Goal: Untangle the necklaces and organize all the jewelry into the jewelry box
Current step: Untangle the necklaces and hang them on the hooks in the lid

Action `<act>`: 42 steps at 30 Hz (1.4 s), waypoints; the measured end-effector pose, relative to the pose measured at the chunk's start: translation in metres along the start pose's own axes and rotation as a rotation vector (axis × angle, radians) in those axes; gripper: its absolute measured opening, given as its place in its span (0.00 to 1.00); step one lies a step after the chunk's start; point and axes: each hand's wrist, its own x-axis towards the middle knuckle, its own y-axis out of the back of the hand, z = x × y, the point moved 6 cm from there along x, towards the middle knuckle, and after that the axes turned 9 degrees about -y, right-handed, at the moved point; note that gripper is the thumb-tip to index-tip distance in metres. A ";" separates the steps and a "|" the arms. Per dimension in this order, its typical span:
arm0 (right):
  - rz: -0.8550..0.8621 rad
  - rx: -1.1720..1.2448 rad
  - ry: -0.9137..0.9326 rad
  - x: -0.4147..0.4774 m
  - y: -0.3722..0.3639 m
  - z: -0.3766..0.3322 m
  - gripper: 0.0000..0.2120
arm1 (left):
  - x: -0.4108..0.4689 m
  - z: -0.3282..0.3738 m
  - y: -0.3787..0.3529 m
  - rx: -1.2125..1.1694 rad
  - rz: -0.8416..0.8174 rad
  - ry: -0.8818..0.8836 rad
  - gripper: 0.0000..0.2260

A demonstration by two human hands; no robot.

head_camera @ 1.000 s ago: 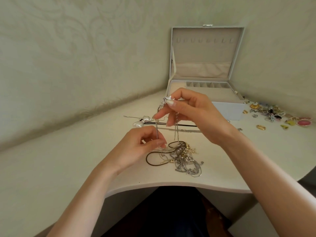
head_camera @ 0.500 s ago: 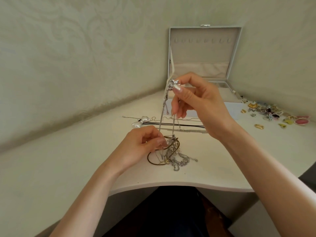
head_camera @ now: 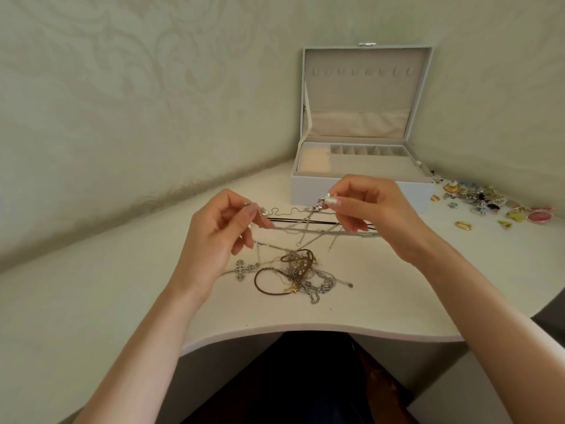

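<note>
Right hand [head_camera: 376, 216], left hand [head_camera: 214, 240] pinch necklace [head_camera: 305, 229]; box [head_camera: 305, 191] open.

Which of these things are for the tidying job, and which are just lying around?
For the job: silver necklace pinched by left hand and right hand, tangled pile, open jewelry box, small jewelry heap, black cord.
Just there: table, wall.

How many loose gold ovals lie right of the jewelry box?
2. One gold oval lies just right of the jewelry box, by its front corner; the other gold oval lies nearer the person, apart. More may hide in the mixed jewelry pile.
</note>
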 end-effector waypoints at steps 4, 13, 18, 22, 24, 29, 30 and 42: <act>0.078 0.030 -0.003 -0.003 0.010 0.002 0.05 | -0.002 -0.004 0.002 0.228 -0.033 -0.025 0.05; 0.181 0.091 0.063 -0.005 0.026 -0.003 0.06 | -0.002 -0.007 0.007 0.552 -0.122 -0.033 0.07; 0.229 0.086 0.071 -0.004 0.025 -0.003 0.05 | -0.002 -0.003 0.001 0.610 -0.190 -0.027 0.13; 0.224 0.092 0.112 -0.005 0.023 -0.007 0.09 | -0.002 -0.002 -0.002 0.590 -0.174 -0.056 0.19; 0.181 0.103 0.111 -0.005 0.016 -0.008 0.08 | -0.002 -0.005 -0.006 0.558 -0.181 -0.039 0.17; 0.091 0.136 0.055 -0.004 0.002 -0.003 0.06 | -0.004 -0.020 -0.019 0.581 -0.245 0.070 0.06; 0.093 0.148 0.044 -0.003 0.002 -0.002 0.05 | -0.004 -0.021 -0.019 0.574 -0.260 0.074 0.05; 0.196 0.139 -0.011 -0.004 0.014 0.002 0.06 | -0.004 -0.021 0.002 0.435 -0.218 0.147 0.03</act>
